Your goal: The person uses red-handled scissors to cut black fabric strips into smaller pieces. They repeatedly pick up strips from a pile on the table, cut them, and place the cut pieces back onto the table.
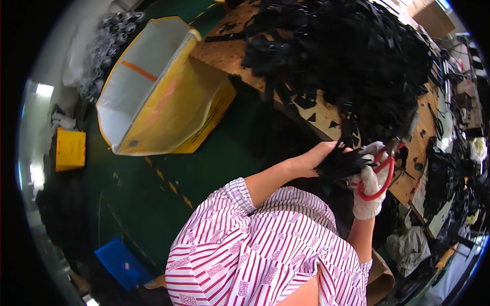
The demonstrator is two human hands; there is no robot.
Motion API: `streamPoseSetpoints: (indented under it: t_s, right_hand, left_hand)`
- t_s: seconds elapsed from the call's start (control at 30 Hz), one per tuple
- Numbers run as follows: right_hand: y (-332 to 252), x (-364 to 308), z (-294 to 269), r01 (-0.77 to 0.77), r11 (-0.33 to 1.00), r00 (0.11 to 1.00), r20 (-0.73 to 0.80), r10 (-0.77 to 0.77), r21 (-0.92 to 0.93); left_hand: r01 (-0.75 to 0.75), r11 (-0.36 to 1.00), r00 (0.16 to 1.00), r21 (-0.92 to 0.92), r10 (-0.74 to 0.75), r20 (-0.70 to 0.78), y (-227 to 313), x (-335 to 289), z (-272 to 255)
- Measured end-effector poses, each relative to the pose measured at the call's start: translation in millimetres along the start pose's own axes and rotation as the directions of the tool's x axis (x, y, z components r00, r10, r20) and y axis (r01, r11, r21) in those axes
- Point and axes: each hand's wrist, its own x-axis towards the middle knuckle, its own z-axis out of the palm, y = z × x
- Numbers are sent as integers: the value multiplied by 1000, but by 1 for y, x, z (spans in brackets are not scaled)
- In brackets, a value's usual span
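Observation:
My bare left hand [313,159] is closed around a bunch of narrow black strips [338,164], whose loose ends hang down between my two hands. A white, stained work glove covers my right hand [371,184]. It grips scissors [392,171] by their red handles, with the metal blades pointing away to the far right. The gloved fingers are right beside the bunch; whether they also touch it I cannot tell. Just beyond both hands, a big tangled heap of black strips [347,61] covers much of a wooden tabletop [222,53].
Left of the table stands a large open yellow bag [176,104] with a white lining. A small yellow box [70,149] and a blue flat item [124,265] lie further left. Grey crumpled plastic [408,250] is at the right. Black scraps dot the table edge.

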Motion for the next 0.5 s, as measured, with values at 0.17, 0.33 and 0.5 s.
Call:
streamPoseSetpoints:
  t_s: [0.17, 0.33, 0.5]
  right_hand:
    - [-14, -6, 13, -101, 988, 990, -106, 88, -117]
    - [2, -16, -14, -285, 934, 953, -169, 252, -214]
    - [10, -51, -19, -385, 908, 914, -206, 349, -168]
  left_hand:
    - [-85, 988, 995, -127, 77, -67, -5, -15, -24]
    - [-230, 848, 841, 477, 420, -340, 12, -20, -3]
    - [-192, 819, 772, 540, 466, -432, 11, -10, -10]
